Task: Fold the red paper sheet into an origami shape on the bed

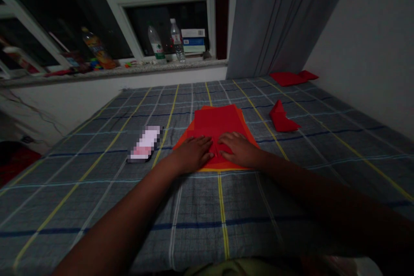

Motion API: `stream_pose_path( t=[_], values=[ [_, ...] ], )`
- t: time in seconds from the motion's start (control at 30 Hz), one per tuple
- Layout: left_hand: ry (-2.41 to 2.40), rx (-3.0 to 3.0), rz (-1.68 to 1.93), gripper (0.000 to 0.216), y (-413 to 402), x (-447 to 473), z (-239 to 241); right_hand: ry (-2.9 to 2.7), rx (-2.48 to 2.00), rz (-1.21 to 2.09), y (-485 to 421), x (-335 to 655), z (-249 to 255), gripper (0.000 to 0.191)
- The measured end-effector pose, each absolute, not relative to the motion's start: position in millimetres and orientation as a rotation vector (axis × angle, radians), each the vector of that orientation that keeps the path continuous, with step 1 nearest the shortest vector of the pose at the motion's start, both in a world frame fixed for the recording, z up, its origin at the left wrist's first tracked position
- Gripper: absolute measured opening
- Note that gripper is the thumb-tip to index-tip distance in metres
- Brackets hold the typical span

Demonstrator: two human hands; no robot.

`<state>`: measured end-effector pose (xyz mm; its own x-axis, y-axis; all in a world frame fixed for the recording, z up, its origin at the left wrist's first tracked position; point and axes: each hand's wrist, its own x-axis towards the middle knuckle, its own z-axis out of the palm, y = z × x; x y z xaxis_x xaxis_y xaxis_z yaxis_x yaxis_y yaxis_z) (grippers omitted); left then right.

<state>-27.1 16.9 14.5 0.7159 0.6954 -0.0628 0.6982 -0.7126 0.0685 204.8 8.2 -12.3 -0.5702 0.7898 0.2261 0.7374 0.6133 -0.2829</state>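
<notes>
A sheet of red paper (218, 117) lies in front of me on top of orange sheets (248, 133), whose edges show around it. Its near part looks folded, with an upright crease in the middle. My left hand (194, 153) rests flat on the left side of the red paper, fingers stretched toward the crease. On the other side of the crease, my right hand (237, 148) presses down with its fingers spread. Neither hand grips anything. What is beneath my palms is hidden.
A phone (145, 143) with a blurred screen lies left on the checked bedspread (123, 207). To the right sits a folded red paper piece (281, 118); more red pieces (289, 78) lie near the wall. Bottles (177, 39) and boxes (193, 41) stand on the windowsill (194, 64).
</notes>
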Motion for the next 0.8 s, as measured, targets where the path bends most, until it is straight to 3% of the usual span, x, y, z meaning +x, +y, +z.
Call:
stream_pose_path(
  t=[0.23, 0.53, 0.8],
  values=[
    [1.278, 2.734, -0.144, 0.063, 9, -21, 14, -2.504, -1.221, 0.215, 8, 204, -14, 0.033],
    [1.307, 2.766, 0.05, 0.061, 8, -17, 13, -2.514, -1.214, 0.221, 10, 206, -16, 0.031],
    [1.342, 2.698, -0.002, 0.069, 8, -16, 17, -2.535, -1.3, 0.16, 13, 205, -24, 0.05]
  ],
)
